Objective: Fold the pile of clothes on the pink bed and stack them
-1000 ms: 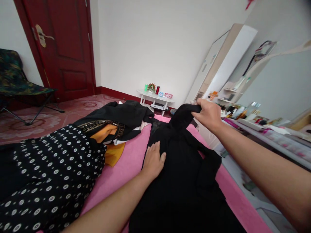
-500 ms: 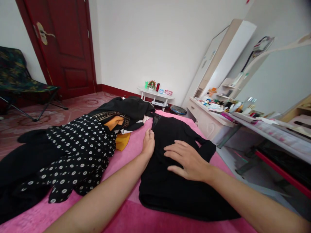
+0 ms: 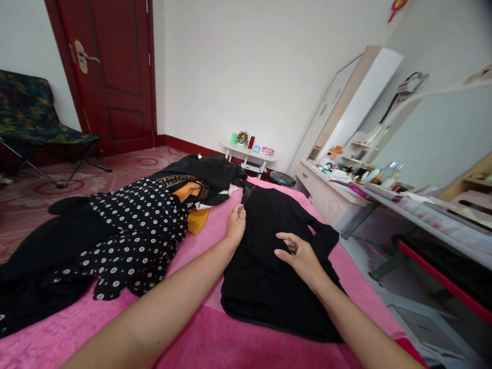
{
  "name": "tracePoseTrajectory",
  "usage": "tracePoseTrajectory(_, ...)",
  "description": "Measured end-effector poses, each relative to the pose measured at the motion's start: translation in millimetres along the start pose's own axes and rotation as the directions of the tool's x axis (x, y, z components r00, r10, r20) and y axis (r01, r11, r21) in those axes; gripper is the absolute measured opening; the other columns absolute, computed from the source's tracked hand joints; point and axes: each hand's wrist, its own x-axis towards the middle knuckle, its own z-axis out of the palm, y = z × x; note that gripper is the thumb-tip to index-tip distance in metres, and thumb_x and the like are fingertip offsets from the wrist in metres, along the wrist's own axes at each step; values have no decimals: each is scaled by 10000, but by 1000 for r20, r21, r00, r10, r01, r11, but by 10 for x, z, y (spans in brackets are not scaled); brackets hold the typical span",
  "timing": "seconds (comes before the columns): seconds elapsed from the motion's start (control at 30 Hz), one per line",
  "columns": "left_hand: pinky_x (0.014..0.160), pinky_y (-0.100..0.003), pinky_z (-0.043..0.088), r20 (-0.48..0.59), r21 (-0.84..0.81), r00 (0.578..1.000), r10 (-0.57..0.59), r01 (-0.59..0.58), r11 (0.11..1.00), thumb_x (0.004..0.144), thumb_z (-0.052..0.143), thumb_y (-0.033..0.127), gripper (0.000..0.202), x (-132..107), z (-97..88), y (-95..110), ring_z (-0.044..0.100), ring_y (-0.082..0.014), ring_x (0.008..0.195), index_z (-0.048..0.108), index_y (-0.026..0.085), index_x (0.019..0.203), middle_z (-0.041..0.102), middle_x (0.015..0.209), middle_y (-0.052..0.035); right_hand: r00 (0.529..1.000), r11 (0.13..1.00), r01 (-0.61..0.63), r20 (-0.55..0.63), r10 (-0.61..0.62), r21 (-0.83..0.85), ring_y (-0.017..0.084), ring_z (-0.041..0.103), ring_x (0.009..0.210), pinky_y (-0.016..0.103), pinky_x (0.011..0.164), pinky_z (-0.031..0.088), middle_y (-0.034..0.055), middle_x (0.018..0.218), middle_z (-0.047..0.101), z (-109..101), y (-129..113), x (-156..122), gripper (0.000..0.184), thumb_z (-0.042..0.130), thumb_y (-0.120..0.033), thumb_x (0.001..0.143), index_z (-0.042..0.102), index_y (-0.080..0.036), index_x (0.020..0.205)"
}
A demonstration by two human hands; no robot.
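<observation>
A black long-sleeved top [image 3: 265, 261] lies spread on the pink bed cover [image 3: 203, 328], its one visible sleeve bent at the right edge. Against the top's left edge rests my left hand [image 3: 236, 224], seen from the side with its fingers foreshortened and loosely extended; nothing shows in its grasp. My right hand [image 3: 300, 253] is over the middle of the top, thumb and curved fingers apart, holding nothing. I cannot tell whether it touches the fabric.
Left of the top lies a heap of clothes, including a black polka-dot garment [image 3: 134, 236] and a mustard-yellow piece [image 3: 198, 220]. A dressing table [image 3: 332, 197] with cosmetics and a metal-legged table [image 3: 418, 215] stand to the right. A folding chair [image 3: 42, 120] is by the door [image 3: 111, 77].
My right hand has gone from fingers spread flat over the top to a more curved shape, slightly further right. My left hand stays at the left edge. The view has shifted slightly.
</observation>
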Motion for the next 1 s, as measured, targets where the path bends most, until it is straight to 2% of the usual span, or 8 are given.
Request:
tracePoseTrajectory(0.1, 1001, -331, 410, 25, 22, 1000, 18, -18, 1000, 833, 463, 134, 294, -3, -6, -8, 580, -183, 1095, 623, 141, 1080, 646, 1140, -95, 933, 912, 356, 25, -359, -202, 161, 574, 760, 297, 694, 447, 22, 798, 600, -79, -349, -156, 97, 562, -203, 819, 657, -213, 838)
tracePoseTrajectory(0.17, 985, -336, 427, 45, 39, 999, 28, -30, 999, 801, 472, 99, 293, 0, -14, -13, 602, -180, 1050, 654, 141, 1027, 670, 1079, -80, 768, 695, 637, 195, -610, -335, 161, 562, 778, 310, 700, 433, 33, 819, 605, -85, -549, -321, 189, 494, -142, 862, 650, -217, 788)
tracePoseTrajectory(0.27, 996, -342, 422, 63, 68, 997, 51, -55, 996, 766, 450, 46, 320, 6, -29, -17, 601, -173, 1045, 687, 145, 957, 676, 1052, -65, 507, 388, 861, 510, -695, -328, 162, 563, 796, 336, 741, 444, 26, 842, 645, -17, -728, -597, 197, 489, -108, 875, 624, -206, 772)
tracePoseTrajectory(0.33, 1027, -343, 395, 73, 89, 995, 67, -74, 993, 730, 429, 1, 361, 10, -35, -21, 578, -168, 1090, 701, 154, 912, 664, 1084, -55, 437, 330, 899, 589, -680, -287, 159, 574, 831, 340, 801, 460, 24, 904, 667, 29, -752, -742, 156, 505, -109, 874, 626, -198, 829)
tracePoseTrajectory(0.43, 1033, -355, 392, 115, 122, 990, 81, -95, 988, 670, 401, -52, 444, 25, -51, -28, 568, -169, 1109, 706, 158, 916, 655, 1107, -51, 471, 365, 882, 504, -724, -300, 180, 575, 954, 355, 873, 463, 61, 1064, 655, 28, -647, -832, 213, 503, -90, 860, 617, -185, 1013)
tracePoseTrajectory(0.57, 976, -356, 444, 321, 173, 943, 89, -151, 973, 582, 398, -87, 501, 89, -175, 24, 614, -183, 1030, 722, 161, 873, 680, 1027, -56, 682, 598, 729, 274, -678, -332, 199, 561, 1033, 379, 851, 481, 99, 1097, 620, -42, -363, -722, 402, 379, 16, 811, 581, -190, 1090)
tracePoseTrajectory(0.83, 997, -300, 414, 793, 313, 609, 6, -416, 854, 492, 414, -59, 487, 245, -605, 355, 560, -206, 1150, 748, 233, 693, 623, 1211, -13, 821, 816, 528, 388, -420, -235, 219, 448, 1239, 451, 1003, 404, 60, 1255, 573, 26, -191, -531, 512, 436, 24, 678, 585, -248, 1086)
tracePoseTrajectory(1.0, 975, -289, 424, 730, 405, 682, 54, -495, 769, 576, 434, -14, 384, 154, -464, 502, 561, -209, 1127, 722, 235, 629, 706, 909, -25, 828, 849, 514, 330, -454, -122, 195, 597, 984, 421, 939, 431, 30, 978, 670, -17, -280, -503, 390, 422, 31, 586, 571, -224, 841)
